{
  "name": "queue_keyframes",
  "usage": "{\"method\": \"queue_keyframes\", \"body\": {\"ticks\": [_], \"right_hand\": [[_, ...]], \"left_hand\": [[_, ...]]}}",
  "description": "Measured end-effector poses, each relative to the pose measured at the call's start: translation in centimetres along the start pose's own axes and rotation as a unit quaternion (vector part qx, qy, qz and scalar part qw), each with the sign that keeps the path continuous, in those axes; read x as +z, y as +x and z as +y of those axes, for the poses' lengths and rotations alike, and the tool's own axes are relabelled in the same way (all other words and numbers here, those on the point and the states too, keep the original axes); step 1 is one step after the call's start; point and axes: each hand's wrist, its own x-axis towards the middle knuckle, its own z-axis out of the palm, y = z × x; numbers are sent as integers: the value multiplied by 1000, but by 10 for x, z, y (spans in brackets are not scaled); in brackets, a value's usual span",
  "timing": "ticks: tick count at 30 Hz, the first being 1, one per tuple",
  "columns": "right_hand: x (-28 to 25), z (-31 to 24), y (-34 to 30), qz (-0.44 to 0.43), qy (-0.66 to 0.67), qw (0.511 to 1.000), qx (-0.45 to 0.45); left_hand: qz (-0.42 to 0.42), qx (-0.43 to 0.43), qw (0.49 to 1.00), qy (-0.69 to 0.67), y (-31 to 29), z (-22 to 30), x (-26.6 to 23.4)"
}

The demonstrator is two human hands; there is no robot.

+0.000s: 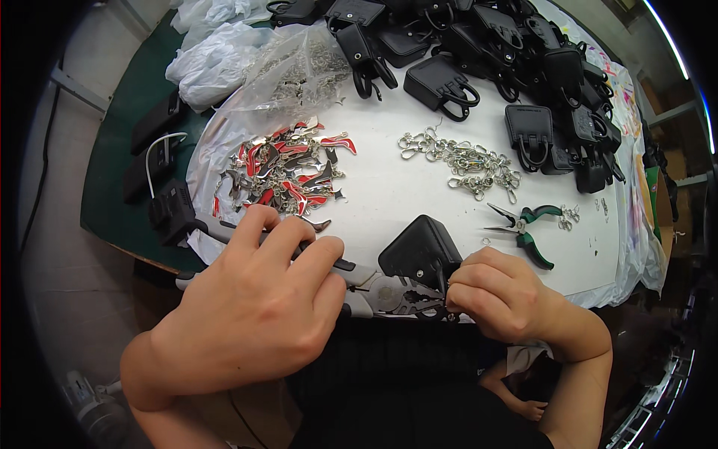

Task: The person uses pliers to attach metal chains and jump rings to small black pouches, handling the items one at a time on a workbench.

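My left hand is closed around the grey handles of a pair of pliers, which lies across the table's near edge with its jaws toward the right. A small black handbag-shaped pouch with a metal snap sits just beyond the jaws. My right hand pinches the pouch's black handle or strap beside the jaw tips. Its fingertips hide the exact hold, and whether the jaws grip anything is too small to tell.
Red, black and silver shoe-shaped charms lie in a heap at left. Metal clasps with chains lie right of centre, near green-handled needle-nose pliers. Black mini bags pile up behind, beside a clear plastic bag. Another person's hand shows below.
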Motion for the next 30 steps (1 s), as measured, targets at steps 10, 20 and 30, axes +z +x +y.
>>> {"method": "queue_keyframes", "body": {"ticks": [10,20,30], "right_hand": [[-58,19,-54,-74,-155,945,278],[-48,28,-118,-135,-252,892,350],[-53,-32,-28,-88,-138,969,184]], "left_hand": [[75,-22,997,-15,-2,-15,14],[-3,-91,996,-21,-12,-17,5],[41,-91,995,-16,-15,-17,6]]}}
